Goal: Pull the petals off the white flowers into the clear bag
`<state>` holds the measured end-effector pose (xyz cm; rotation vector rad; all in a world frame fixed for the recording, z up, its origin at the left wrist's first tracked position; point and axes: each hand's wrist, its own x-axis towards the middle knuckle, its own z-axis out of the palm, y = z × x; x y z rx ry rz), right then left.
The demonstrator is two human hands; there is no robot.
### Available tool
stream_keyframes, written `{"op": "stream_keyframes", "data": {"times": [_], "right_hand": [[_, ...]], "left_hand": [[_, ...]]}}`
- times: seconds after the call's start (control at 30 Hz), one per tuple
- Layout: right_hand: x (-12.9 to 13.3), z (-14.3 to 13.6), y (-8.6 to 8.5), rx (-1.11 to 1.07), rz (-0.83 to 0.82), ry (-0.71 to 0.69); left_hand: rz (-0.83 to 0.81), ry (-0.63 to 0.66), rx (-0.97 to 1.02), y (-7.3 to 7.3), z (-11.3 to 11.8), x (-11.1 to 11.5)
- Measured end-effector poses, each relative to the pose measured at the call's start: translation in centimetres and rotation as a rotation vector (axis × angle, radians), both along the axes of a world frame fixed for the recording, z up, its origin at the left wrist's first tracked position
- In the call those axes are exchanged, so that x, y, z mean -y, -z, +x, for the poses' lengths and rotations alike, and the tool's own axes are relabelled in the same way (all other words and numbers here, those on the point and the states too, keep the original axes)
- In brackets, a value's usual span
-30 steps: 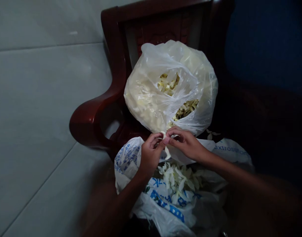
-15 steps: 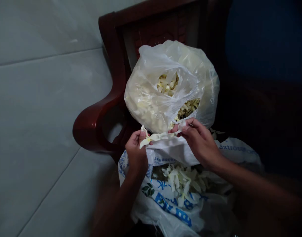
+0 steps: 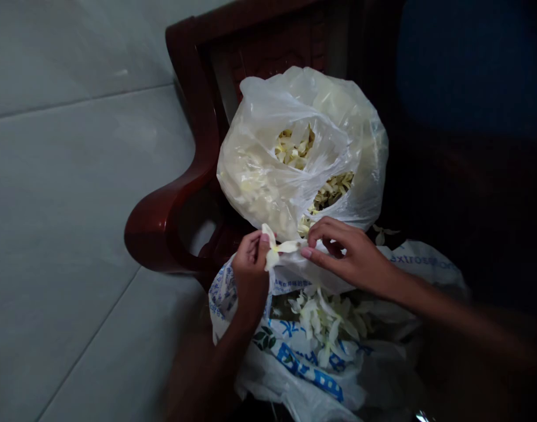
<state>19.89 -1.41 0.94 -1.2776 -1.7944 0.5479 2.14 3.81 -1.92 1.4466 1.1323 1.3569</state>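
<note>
My left hand [image 3: 252, 258] pinches a white flower [image 3: 273, 248] with a pale yellow centre between thumb and fingers. At the flower's right end is my right hand [image 3: 342, 249], its thumb and index finger a little apart around the tip. Behind both hands sits a bulging translucent plastic bag [image 3: 255, 129], with pale blossoms showing through its two openings. Below my hands lies a white printed bag [image 3: 307, 375] with blue lettering, and a heap of loose white flowers [image 3: 329, 322] rests on it.
A dark red wooden chair with a curved armrest [image 3: 149, 225] stands behind and left of the bags. Light wall or floor tiles [image 3: 75, 205] fill the left side. A loose flower [image 3: 380, 234] lies right of the translucent bag.
My right hand has loosened its fingers and lowered slightly; the whitish piece that was in it no longer shows. My left hand has shifted a little right with the flower.
</note>
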Motion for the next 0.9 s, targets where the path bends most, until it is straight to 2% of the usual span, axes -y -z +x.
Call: {"op": "stream_keyframes", "data": {"times": [0.13,0.2,0.3,0.4,0.57,0.77,0.83,0.9], "right_hand": [[-0.4,-0.4,0.5,-0.021,0.034,-0.043],[-0.7,-0.2,0.7,-0.051,0.031,-0.031],[-1.1,0.1,1.1,-0.084,0.005,0.003],[-1.3,0.4,1.4,-0.144,-0.056,-0.037],[-1.5,0.5,1.6,-0.318,-0.201,-0.146],[-1.1,0.4,1.1,-0.307,-0.244,-0.199],[-0.8,0.0,0.8,-0.359,-0.238,-0.199],[-0.4,-0.3,0.4,-0.466,-0.166,-0.142]], "left_hand": [[0.154,0.178,-0.268,0.5,1.1,2.1],[0.225,0.255,-0.337,0.8,1.2,2.5],[0.245,0.325,-0.312,1.1,1.3,2.7],[0.166,0.362,-0.236,1.1,1.3,2.6],[0.094,0.347,-0.196,1.0,1.3,2.4],[-0.037,0.293,-0.025,1.2,1.9,2.6],[-0.068,0.236,0.007,0.9,1.8,2.4],[-0.061,0.118,0.047,0.6,1.3,1.7]]}}
